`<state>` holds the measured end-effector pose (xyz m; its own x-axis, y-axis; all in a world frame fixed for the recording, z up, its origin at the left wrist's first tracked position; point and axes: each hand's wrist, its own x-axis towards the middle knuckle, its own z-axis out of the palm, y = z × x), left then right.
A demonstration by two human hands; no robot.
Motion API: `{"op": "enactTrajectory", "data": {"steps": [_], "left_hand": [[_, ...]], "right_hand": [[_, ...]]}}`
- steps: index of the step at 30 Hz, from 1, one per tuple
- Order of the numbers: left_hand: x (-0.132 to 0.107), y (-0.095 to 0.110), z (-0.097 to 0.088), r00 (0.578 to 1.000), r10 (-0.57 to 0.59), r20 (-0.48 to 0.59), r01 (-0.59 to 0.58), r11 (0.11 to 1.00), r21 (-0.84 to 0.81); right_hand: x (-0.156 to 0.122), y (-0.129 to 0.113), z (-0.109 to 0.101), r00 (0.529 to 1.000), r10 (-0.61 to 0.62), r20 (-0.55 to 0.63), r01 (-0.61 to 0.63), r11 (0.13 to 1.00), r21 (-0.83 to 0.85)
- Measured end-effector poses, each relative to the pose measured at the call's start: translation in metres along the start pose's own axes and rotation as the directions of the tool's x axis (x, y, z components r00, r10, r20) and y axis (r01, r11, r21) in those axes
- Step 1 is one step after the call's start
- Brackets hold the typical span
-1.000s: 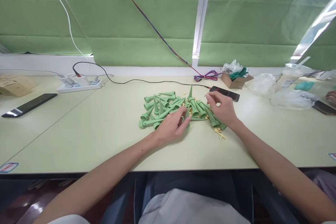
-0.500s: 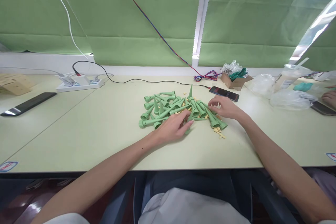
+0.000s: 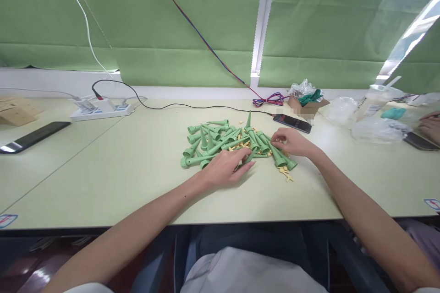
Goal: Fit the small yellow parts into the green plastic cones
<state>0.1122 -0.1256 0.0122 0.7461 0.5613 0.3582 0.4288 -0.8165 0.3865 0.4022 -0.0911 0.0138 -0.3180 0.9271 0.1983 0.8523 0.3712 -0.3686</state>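
A pile of green plastic spikes (image 3: 209,146), hollow cones with ribbed collars, lies on the table, with small yellow plastic pieces (image 3: 245,145) among them. My left hand (image 3: 227,167) is at the near side of the pile, its thumb and fingers closed around a green spike (image 3: 252,155) whose tip points up and right. On the right edge of the pile my right hand (image 3: 290,142) has its fingers curled into a pinch above the spikes; what is between the fingertips is hidden. A few yellow pieces (image 3: 285,174) lie loose below the right-hand spikes.
Behind the pile lies a phone (image 3: 292,123) on a black cable from a power strip (image 3: 103,112). A small cardboard box (image 3: 305,107), plastic bags (image 3: 378,129) and a drink cup (image 3: 373,103) stand right. Another person's hand (image 3: 431,126) shows at the right edge.
The spike in my left hand has tilted, its tip now up between thumb and fingers. My right hand stays at the pile's right edge, its fingers drawn slightly closer together.
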Motion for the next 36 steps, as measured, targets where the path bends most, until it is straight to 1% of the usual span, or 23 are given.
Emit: {"op": "enactTrajectory", "data": {"steps": [4,10,15,19,22,26,28,29,31,34,36], "left_hand": [[0.000,0.000,0.000,1.000,0.004,-0.011,-0.004,1.000,0.007],[0.000,-0.001,0.000,1.000,0.015,-0.019,-0.015,1.000,0.012],[0.000,-0.001,0.001,0.999,0.015,-0.042,-0.014,1.000,0.012],[0.001,-0.003,0.003,0.996,0.005,-0.088,-0.004,1.000,0.008],[0.002,-0.004,0.005,0.985,-0.051,-0.166,0.045,0.998,-0.038],[0.004,-0.004,0.007,0.945,-0.176,-0.276,0.135,0.978,-0.161],[0.004,-0.003,0.007,0.926,-0.237,-0.294,0.172,0.957,-0.232],[0.005,-0.002,0.007,0.918,-0.264,-0.296,0.186,0.946,-0.266],[0.005,-0.001,0.006,0.904,-0.311,-0.294,0.214,0.923,-0.319],[0.006,0.001,0.004,0.889,-0.357,-0.288,0.242,0.898,-0.367],[0.007,0.002,0.003,0.884,-0.377,-0.276,0.257,0.885,-0.388]], "right_hand": [[0.000,0.000,0.000,1.000,0.013,0.000,-0.013,1.000,0.020],[0.001,0.003,0.002,0.999,0.015,-0.053,-0.012,0.999,0.042],[0.003,0.003,0.005,0.989,0.028,-0.148,-0.022,0.999,0.040],[0.003,0.000,0.006,0.967,0.032,-0.251,-0.026,0.999,0.029],[0.003,0.000,0.006,0.927,0.042,-0.374,-0.019,0.998,0.065],[0.002,-0.005,0.003,0.825,0.076,-0.560,0.008,0.989,0.147],[0.000,-0.011,0.004,0.783,0.091,-0.615,0.029,0.983,0.183],[0.000,-0.016,0.006,0.775,0.099,-0.625,0.043,0.977,0.209],[-0.001,-0.026,0.011,0.764,0.102,-0.637,0.093,0.960,0.265],[-0.003,-0.042,0.022,0.797,0.038,-0.603,0.200,0.925,0.322],[-0.005,-0.051,0.027,0.818,0.008,-0.575,0.228,0.914,0.337]]}}
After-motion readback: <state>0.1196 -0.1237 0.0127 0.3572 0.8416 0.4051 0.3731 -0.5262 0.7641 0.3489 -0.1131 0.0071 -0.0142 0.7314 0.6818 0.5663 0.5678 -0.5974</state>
